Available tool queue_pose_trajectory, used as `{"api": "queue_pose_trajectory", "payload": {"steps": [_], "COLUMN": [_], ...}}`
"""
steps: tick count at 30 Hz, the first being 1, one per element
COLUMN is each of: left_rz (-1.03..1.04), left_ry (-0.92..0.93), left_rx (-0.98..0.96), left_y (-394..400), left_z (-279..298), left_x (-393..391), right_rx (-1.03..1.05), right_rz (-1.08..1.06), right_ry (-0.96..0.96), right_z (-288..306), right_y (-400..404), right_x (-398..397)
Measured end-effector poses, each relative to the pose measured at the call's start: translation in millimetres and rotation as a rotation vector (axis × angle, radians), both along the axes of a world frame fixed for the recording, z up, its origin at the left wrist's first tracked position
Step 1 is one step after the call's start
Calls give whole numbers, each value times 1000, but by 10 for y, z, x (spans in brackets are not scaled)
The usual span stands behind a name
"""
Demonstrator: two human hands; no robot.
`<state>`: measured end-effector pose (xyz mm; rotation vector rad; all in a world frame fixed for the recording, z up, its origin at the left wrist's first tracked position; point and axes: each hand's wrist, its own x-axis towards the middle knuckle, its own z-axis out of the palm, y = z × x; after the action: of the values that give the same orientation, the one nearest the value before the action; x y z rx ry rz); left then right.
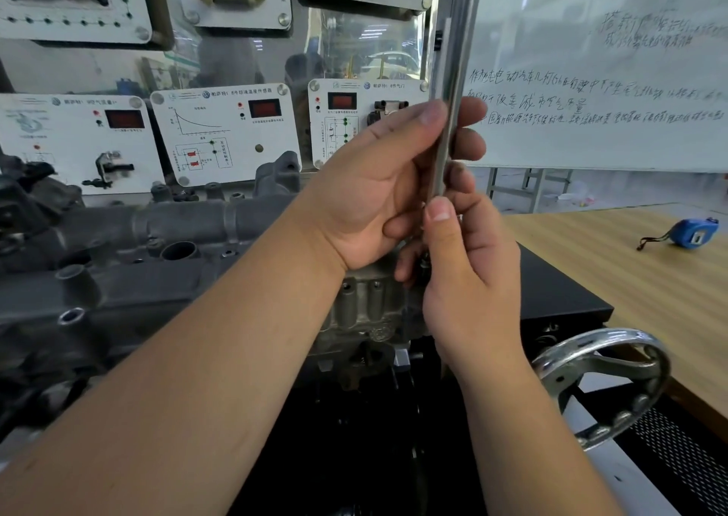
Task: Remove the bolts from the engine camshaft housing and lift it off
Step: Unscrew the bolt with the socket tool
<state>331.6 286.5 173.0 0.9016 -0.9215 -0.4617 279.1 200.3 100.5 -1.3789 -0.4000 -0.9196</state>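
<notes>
Steel, long and bright, stands nearly upright in the middle of the view: a wrench shaft [447,121] running from a knobbed head at 12 o'clock down to a dark socket end [424,260] between the two hands. The left hand [378,188] wraps the shaft from the 9 o'clock side, fingers [470,143] curled round behind it and thumb laid along the front. The right hand [468,275] grips lower down, thumb pressed up the shaft and fingers closed about the socket end, so both hands grasp the tool.

Directly beneath the socket sits the grey cast camshaft housing [364,303], its near end showing ribbed bosses and small bolt holes. The rest of the engine [118,263] stretches away toward 9 o'clock, dark and grimy, with open round ports on its top face. The housing lies seated on the engine, not lifted.

As for progress, I judge the work to be in the bolt-removal stage. The socket appears to stand over a fastener at the near end of the housing, though the right hand hides the contact, so I cannot tell whether it is engaged. How many bolts are already out cannot be read. What remains, at the least, is finishing the bolts and lifting the housing off.

At 4 o'clock a chrome handwheel [602,385] juts from the engine stand; at 3 o'clock a blue tape measure [691,234] lies on the wooden bench [630,263].
</notes>
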Motion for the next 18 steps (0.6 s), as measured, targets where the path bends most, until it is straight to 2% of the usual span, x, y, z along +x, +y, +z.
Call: {"api": "queue_pose_trajectory", "payload": {"steps": [6, 10, 14, 18], "left_rz": [93, 187, 86, 115], "left_ry": [-11, -27, -9, -5], "left_rx": [-24, -3, 9, -11], "left_y": [-25, -17, -7, -26], "left_z": [-25, -16, 6, 0], "left_x": [7, 3, -25, -13], "right_rx": [-91, -55, -28, -82], "right_rz": [-180, -146, -138, -146], "right_ry": [5, -7, 0, 20], "right_z": [-34, -27, -32, -25], "right_y": [28, 30, 43, 23], "right_x": [-11, -3, 6, -13]}}
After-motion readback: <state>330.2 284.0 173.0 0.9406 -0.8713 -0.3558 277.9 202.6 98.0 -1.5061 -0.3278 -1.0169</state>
